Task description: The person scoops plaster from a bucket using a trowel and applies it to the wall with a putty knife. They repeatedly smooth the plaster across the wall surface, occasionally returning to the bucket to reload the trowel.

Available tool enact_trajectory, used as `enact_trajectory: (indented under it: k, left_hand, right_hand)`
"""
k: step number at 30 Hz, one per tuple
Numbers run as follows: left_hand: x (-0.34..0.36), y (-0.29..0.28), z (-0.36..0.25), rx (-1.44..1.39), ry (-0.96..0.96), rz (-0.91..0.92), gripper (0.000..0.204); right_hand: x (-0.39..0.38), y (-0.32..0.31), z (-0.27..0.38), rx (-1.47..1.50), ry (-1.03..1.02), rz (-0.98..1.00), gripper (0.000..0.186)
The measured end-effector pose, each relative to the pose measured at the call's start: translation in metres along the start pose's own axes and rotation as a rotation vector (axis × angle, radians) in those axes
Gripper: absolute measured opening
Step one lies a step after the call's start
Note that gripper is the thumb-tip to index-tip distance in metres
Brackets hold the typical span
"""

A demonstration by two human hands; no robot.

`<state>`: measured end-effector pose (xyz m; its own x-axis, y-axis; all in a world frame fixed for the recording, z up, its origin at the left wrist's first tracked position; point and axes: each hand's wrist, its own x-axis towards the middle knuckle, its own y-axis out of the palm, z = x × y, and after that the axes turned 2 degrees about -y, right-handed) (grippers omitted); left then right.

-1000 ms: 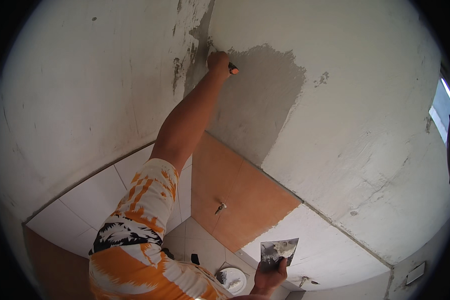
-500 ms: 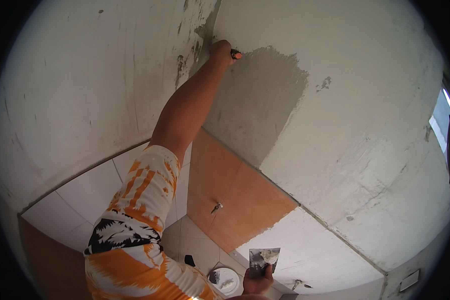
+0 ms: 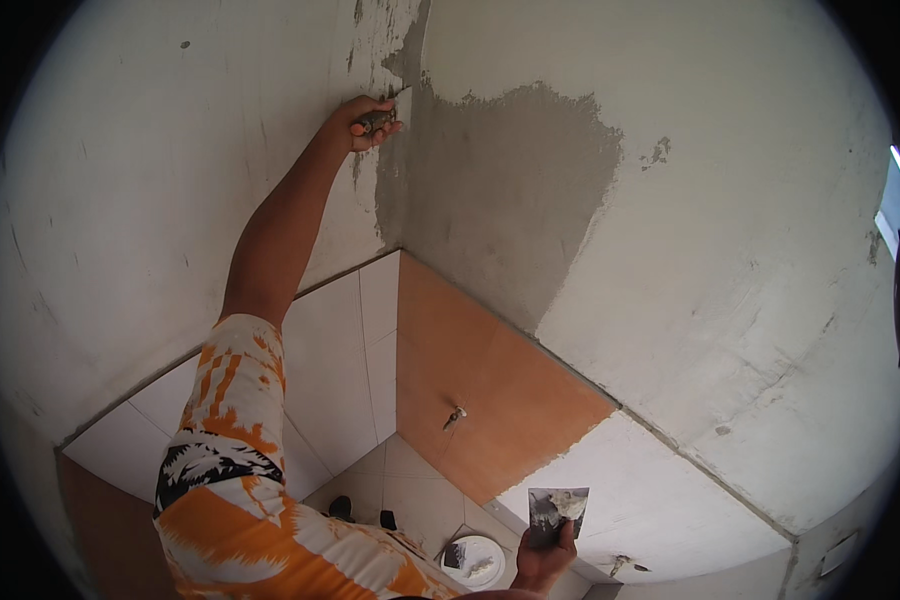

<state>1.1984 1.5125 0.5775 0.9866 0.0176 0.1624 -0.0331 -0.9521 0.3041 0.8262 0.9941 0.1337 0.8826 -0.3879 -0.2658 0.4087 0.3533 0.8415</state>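
My left hand (image 3: 367, 122), its arm stretched up and away, is closed around a putty knife (image 3: 361, 128) with an orange handle end. The light blade sits by the wall corner, beside grey damp-looking patches on the left wall. Low in the view, my right hand (image 3: 544, 562) grips a broad filling knife (image 3: 554, 510), its flat blade upright and bearing a lump of pale putty. Its handle is hidden in the hand. On the adjoining wall spreads a large grey patch (image 3: 510, 180) with a ragged edge.
Below the plaster are orange tiles (image 3: 480, 370) and white tiles (image 3: 330, 350). A tap (image 3: 455, 416) sticks out of the orange tiles; another fitting (image 3: 625, 566) is lower right. A round white bucket (image 3: 480, 565) with pale material stands on the tiled floor (image 3: 410, 480).
My left hand has moved left with the putty knife, from the right wall beside the corner onto the left wall. The view has shifted slightly; my right hand still holds the filling knife.
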Motion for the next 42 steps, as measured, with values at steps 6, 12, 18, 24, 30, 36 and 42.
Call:
enact_trajectory:
  k: [6, 12, 18, 24, 30, 36, 42]
  left_hand:
    - [-0.064, 0.032, 0.111, -0.300, -0.147, 0.022, 0.026]
    - [-0.124, -0.003, 0.138, 0.156, 0.156, 0.018, 0.016]
    - [-0.039, -0.013, 0.063, 0.121, -0.167, -0.042, 0.016]
    - [-0.019, -0.027, 0.084, 0.088, -0.193, 0.072, 0.014]
    - [-0.014, 0.034, 0.129, 0.145, -0.085, -0.220, 0.013]
    - [-0.046, 0.046, 0.187, 0.254, -0.003, -0.056, 0.011]
    - [-0.058, 0.070, 0.148, 0.431, 0.220, -0.219, 0.038]
  right_hand:
    - [0.010, 0.011, -0.022, 0.002, 0.084, 0.102, 0.022]
    - [0.009, 0.011, -0.042, -0.005, 0.157, 0.050, 0.024]
    - [0.002, 0.011, -0.047, 0.102, 0.170, 0.135, 0.034]
    - [-0.005, 0.021, -0.041, 0.052, 0.097, 0.093, 0.025]
    - [0.003, 0.013, -0.035, 0.020, 0.093, 0.087, 0.024]
    - [0.016, -0.002, -0.045, 0.145, 0.209, 0.250, 0.035]
    - [-0.003, 0.052, -0.067, -0.078, 0.125, 0.154, 0.025]
